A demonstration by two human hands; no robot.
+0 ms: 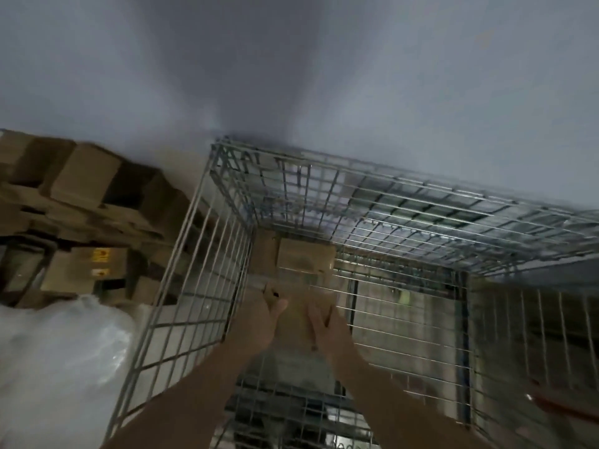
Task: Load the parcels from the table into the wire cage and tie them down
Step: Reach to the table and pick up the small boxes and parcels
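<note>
My left hand (259, 322) and right hand (324, 328) grip a brown parcel (293, 322) from either side, fingers curled round its edges, inside the wire cage (405, 222). Just beyond my fingertips a second parcel (306, 260) sits in the cage's far left corner against the mesh. To the right of my right hand the cage floor lies open. Well left of my left hand, outside the mesh, cardboard boxes (84, 176) are piled; one carries yellow stickers (101, 254), too blurred to read.
</note>
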